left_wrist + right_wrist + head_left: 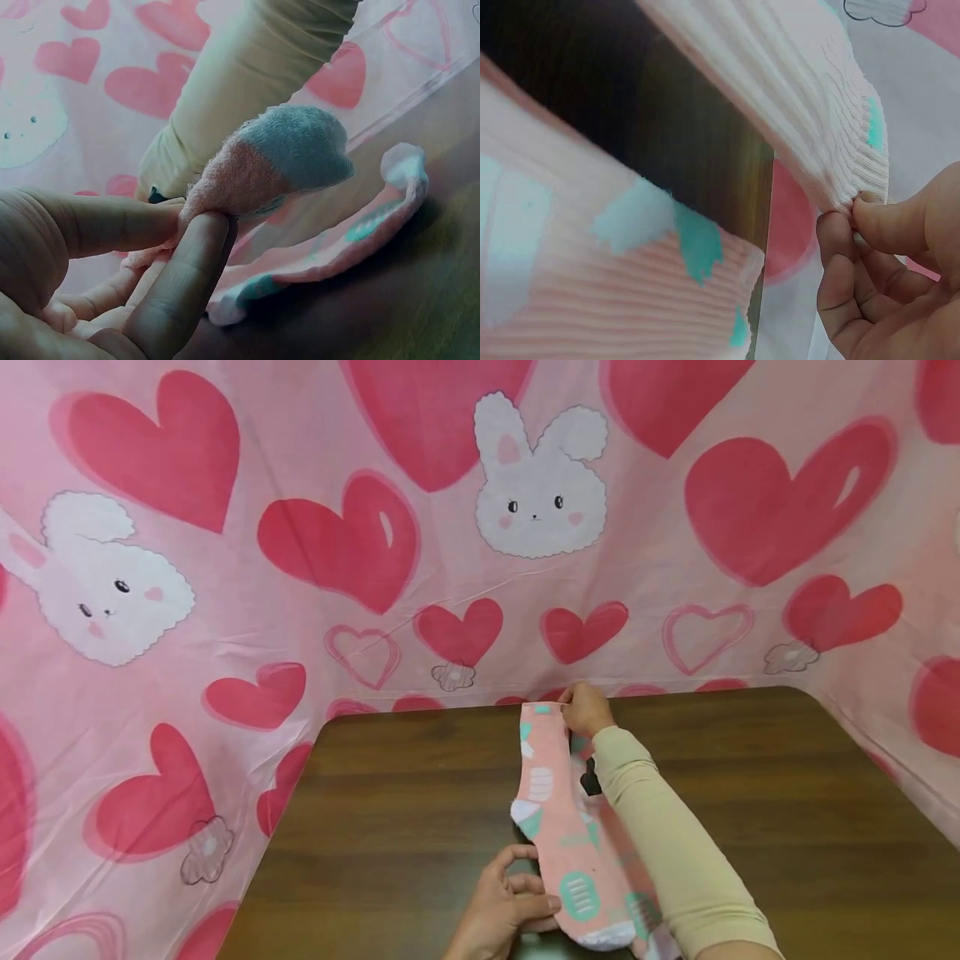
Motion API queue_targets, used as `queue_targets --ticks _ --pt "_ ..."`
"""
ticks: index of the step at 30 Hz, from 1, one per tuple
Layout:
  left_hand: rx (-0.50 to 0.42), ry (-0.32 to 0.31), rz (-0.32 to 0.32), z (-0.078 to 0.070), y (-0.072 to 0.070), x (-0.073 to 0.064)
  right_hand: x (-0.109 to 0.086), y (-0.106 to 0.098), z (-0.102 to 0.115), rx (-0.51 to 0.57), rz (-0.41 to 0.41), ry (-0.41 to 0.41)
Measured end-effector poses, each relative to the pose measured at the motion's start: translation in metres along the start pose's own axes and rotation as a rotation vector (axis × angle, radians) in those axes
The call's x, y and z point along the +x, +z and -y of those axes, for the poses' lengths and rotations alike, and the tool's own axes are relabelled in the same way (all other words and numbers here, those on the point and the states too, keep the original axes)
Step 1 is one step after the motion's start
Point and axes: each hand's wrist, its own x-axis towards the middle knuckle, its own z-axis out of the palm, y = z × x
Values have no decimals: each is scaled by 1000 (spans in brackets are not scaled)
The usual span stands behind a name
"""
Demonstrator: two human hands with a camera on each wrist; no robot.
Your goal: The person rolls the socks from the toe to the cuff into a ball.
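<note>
A pink sock (551, 810) with teal and white patches is stretched out lengthwise over the table, its cuff toward the far edge. My right hand (587, 710) pinches a corner of that cuff between thumb and fingers, as the right wrist view shows at the ribbed cuff (855, 169). Close to the white toe (296, 146), my left hand (498, 906) pinches the sock's edge between thumb and finger. A second sock (330, 259) in the same pattern lies on the table below, partly hidden in the head view by the held sock and my right forearm.
The dark wood-grain table (390, 810) has rounded far corners. A pink cloth (300, 585) with hearts and rabbit faces hangs behind it and along both sides. Against my right sleeve (667, 843) shows a small black object (591, 777).
</note>
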Motion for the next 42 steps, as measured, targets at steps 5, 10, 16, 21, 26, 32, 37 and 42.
queue_targets --ticks 5,10,16,21,26,32,37,42 --pt "8 8 36 2 8 4 -2 -6 -5 -2 -12 -11" --pt "-1 7 60 3 16 9 -3 -13 -11 -4 -26 -1" --pt "-1 7 82 6 25 14 -6 -22 -21 -3 -45 14" --pt "7 -1 94 8 34 18 -10 -31 -30 -10 -56 57" --pt "8 -12 116 11 40 25 -13 -40 -36 -20 -68 77" --pt "-1 -18 131 17 47 27 -17 -45 -46 -22 -90 88" --pt "-7 -30 134 21 52 28 -21 -46 -50 -3 -102 111" --pt "0 -51 144 24 55 26 -26 -48 -54 -2 -112 120"
